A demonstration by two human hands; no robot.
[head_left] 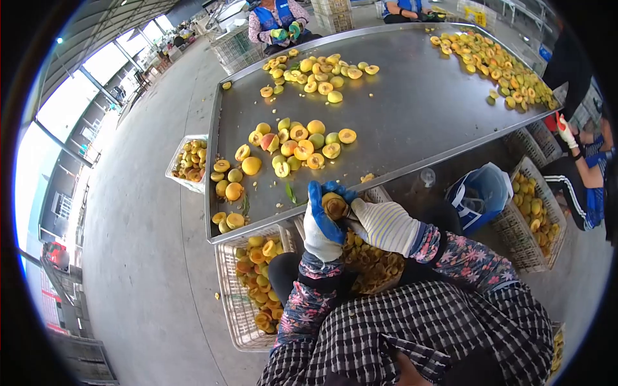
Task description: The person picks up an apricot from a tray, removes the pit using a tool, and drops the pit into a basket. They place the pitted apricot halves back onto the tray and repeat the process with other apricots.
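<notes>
In my left hand (pixel 324 225), in a white glove with blue-coated fingers, is a halved yellow peach (pixel 334 206), its cut side facing up. My right hand (pixel 385 226), in a striped white glove, is closed right beside the peach, its fingertips at the fruit's edge. What my right fingers grip is hidden. Both hands are over my lap at the near edge of the metal table (pixel 386 116). Just beyond them lies a loose group of whole and halved peaches (pixel 299 148). Below my hands stands a crate of peach pieces (pixel 376 264).
A white crate of peaches (pixel 257 283) stands by my left leg, another crate (pixel 190 161) left of the table. To the right are a blue bucket (pixel 479 193) and a peach crate (pixel 534 212). Co-workers sit around the table, one with gloved hands (pixel 286 32) at the far side.
</notes>
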